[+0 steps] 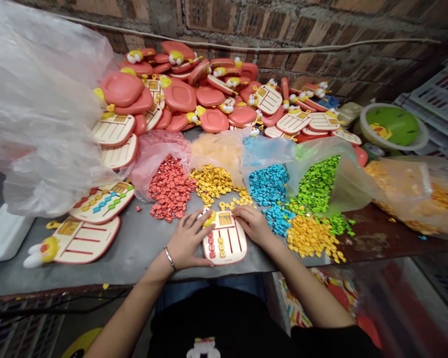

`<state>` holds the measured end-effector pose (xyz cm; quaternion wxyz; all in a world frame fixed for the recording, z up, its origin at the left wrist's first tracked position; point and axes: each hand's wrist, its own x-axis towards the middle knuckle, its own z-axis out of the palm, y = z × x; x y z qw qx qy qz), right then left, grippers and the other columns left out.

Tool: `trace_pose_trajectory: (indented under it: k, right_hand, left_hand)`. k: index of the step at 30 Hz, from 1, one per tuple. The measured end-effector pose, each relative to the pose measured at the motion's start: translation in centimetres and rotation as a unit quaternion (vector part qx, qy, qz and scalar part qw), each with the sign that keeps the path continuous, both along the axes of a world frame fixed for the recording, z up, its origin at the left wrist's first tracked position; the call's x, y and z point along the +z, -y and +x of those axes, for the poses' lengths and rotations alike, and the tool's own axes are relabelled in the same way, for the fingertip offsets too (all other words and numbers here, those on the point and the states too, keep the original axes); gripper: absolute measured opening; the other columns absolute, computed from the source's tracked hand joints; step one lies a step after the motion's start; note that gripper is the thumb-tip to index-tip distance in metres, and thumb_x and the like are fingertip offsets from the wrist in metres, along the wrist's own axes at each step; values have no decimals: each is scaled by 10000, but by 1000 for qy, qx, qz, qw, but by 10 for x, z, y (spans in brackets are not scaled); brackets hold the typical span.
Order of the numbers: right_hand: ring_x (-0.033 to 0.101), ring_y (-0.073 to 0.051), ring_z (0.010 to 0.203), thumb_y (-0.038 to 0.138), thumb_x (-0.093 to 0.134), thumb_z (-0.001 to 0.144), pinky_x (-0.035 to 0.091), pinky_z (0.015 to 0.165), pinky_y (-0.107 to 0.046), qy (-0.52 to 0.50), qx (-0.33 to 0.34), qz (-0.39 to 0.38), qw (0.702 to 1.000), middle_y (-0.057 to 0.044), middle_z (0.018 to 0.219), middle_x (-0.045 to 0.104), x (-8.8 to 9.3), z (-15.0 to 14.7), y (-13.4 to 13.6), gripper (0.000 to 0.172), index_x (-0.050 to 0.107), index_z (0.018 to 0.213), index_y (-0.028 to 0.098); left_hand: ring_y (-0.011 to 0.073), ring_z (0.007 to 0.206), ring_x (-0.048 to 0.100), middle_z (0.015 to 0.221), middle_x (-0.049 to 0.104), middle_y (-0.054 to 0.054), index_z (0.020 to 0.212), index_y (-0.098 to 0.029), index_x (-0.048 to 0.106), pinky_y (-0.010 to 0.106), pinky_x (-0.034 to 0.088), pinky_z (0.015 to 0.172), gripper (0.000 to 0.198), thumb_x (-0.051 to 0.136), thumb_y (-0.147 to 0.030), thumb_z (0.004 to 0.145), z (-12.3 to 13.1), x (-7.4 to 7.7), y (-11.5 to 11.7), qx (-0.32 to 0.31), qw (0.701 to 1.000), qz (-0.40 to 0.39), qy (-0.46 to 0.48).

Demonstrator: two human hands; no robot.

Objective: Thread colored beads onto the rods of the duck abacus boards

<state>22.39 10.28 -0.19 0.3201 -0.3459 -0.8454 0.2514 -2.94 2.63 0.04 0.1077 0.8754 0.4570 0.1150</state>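
Note:
My left hand (188,239), with a metal bangle on the wrist, rests on the left edge of a cream toy board (226,237) with a red rim and a chick head. My right hand (252,223) touches the board's upper right edge; whether its fingertips pinch anything is hidden. Small red and yellow pieces sit in rows on the board's lower left. Just beyond my hands lie loose piles of red pieces (169,189), yellow pieces (211,183), blue pieces (268,185) and green pieces (317,185), on opened plastic bags.
A heap of red and cream toy boards (194,89) rises behind the piles against a brick wall (321,30). A clear plastic sheet (41,109) bulges at the left. Two boards (82,239) lie on the grey table (134,258). A green basin (392,127) and a bag of orange pieces (414,194) are at the right.

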Motion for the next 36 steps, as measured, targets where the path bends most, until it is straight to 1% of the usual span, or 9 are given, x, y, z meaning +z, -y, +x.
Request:
trace_pose_trajectory:
  k: [4,11,15,21,23,26,30,33,36]
  right_hand:
    - [645,-216,901,201,526,925,528,805,-389,-33,-6,-8,999,-74,908,686,-2,-1,0,127,627,847,212]
    - [664,-210,926,229,589,897,531,838,-378,-67,-41,-72,994,-70,951,703,-3,3,3,75,621,832,209]
    - [658,-211,922,223,565,907,523,831,-381,-56,-36,-55,996,-74,946,704,-4,0,1,103,623,824,206]
    - [608,-232,883,224,553,919,493,818,-407,4,0,-2,1000,-69,867,694,5,6,5,107,649,876,209]
    - [612,-231,883,233,565,915,499,811,-398,14,16,-26,999,-68,886,696,6,10,9,96,655,938,210]
    - [638,-225,894,246,597,900,514,808,-383,4,17,-87,996,-72,931,701,5,9,14,158,641,1047,208]
    - [651,-223,938,222,620,881,514,834,-377,-33,36,-117,992,-80,983,706,1,-12,17,144,644,1021,198]
    - [653,-225,953,228,665,855,506,859,-384,-41,69,-140,987,-70,964,719,3,-25,16,155,660,1008,200]
    - [672,-219,921,310,709,830,517,841,-371,-38,120,-209,970,-60,939,735,10,-22,12,247,669,1048,200]
  left_hand:
    - [385,1395,240,1564,289,127,1364,-225,510,523,214,1071,950,558,-845,647,0,-1,0,-1,1000,4,-1]
    - [384,1394,253,1555,306,137,1361,-225,511,524,206,1081,965,563,-854,631,-1,-2,0,-6,1000,1,1]
    - [379,1398,251,1557,303,131,1361,-237,511,518,195,1089,965,570,-855,622,0,-1,-1,-1,1000,-6,-2]
    - [379,1391,261,1559,302,122,1360,-247,512,524,190,1089,969,558,-867,616,0,-1,0,4,1000,-7,-5]
    - [381,1389,264,1558,305,123,1374,-250,499,529,191,1088,987,555,-873,611,1,-1,0,5,1000,-9,-5]
    - [389,1388,262,1555,308,131,1375,-240,503,536,194,1087,1003,562,-873,600,1,-2,-1,5,1000,-12,-6]
    - [390,1396,248,1564,285,133,1377,-233,503,529,197,1089,1000,563,-868,607,2,-2,-1,1,1000,-10,-6]
    - [382,1400,245,1572,269,123,1425,-252,446,518,199,1090,1030,537,-881,614,2,-1,-1,1,1000,-12,-7]
    - [377,1403,244,1575,264,117,1443,-264,417,514,193,1091,1038,520,-889,620,1,-1,-1,-1,1000,-15,-11]
